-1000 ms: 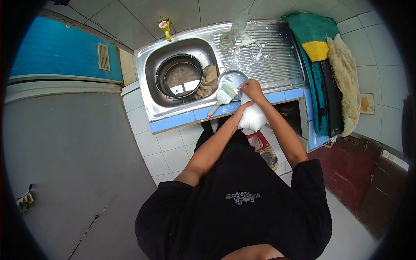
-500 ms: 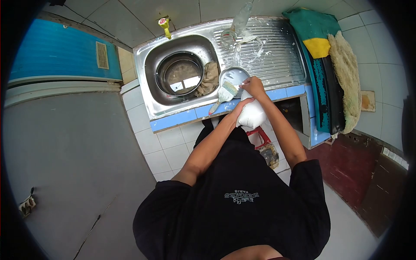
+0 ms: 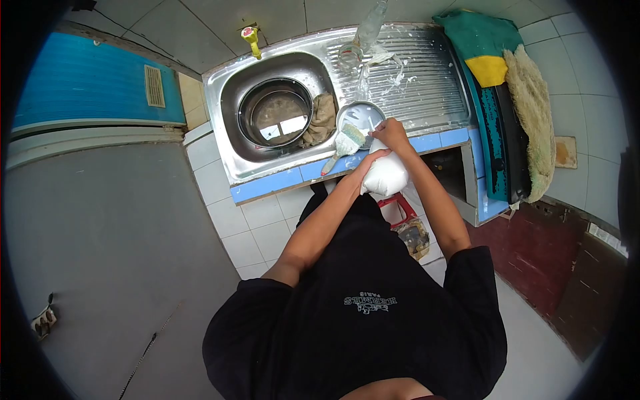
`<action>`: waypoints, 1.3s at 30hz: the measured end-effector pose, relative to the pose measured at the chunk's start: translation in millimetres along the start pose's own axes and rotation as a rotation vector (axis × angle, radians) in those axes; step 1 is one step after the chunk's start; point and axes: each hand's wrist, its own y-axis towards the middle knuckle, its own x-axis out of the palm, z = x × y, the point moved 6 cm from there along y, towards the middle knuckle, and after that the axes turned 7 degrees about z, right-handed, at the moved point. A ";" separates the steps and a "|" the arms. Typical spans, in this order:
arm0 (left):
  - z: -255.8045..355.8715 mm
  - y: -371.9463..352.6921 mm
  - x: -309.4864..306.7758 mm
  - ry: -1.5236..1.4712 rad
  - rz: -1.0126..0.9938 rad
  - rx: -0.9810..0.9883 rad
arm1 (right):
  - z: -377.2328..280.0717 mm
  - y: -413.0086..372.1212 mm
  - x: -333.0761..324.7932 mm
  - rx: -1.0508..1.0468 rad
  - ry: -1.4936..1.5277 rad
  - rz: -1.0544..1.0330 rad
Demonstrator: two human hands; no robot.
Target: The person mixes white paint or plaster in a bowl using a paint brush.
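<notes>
A plump white plastic bag [image 3: 387, 177] hangs at the front edge of the counter, full of something white. My left hand [image 3: 373, 162] is closed around its side near the neck. Just above, my right hand [image 3: 391, 133] pinches the gathered top of the bag, with a thin white end sticking out past the fingers over the bowl. That round bowl [image 3: 353, 112] has white smears inside and sits right by my fingertips. A wide paintbrush [image 3: 348, 142], its bristles coated white, rests against the bowl's near rim with its handle pointing toward me.
Left of the bowl, a sink [image 3: 230, 100] holds a dark round pan [image 3: 241, 113] of water and a brown cloth [image 3: 325, 119]. A clear bottle [image 3: 371, 27] lies on the white-splattered drainboard [image 3: 427, 73]. A green-and-black case [image 3: 493, 133] stands at right beside a fluffy roller cover [image 3: 532, 127].
The thin white end at the bag's top now shows more over the bowl. Both hands keep their hold on the bag, and the view has shifted slightly.
</notes>
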 end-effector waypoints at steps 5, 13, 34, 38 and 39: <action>1.5 -4.1 2.9 0.010 0.025 -0.027 | 1.6 3.2 1.2 -0.014 -0.009 -0.049; -2.3 -1.6 7.3 -0.034 -0.041 -0.082 | 6.3 7.9 1.4 -0.078 0.011 -0.065; -5.8 -9.0 14.5 -0.061 -0.059 -0.038 | 12.9 0.3 5.0 -0.043 0.021 -0.087; -6.0 -7.1 15.3 -0.064 -0.054 -0.020 | 13.1 0.2 6.7 -0.036 -0.012 -0.105; -6.6 -6.1 13.0 -0.060 -0.053 -0.024 | 12.8 0.2 6.7 -0.038 -0.010 -0.102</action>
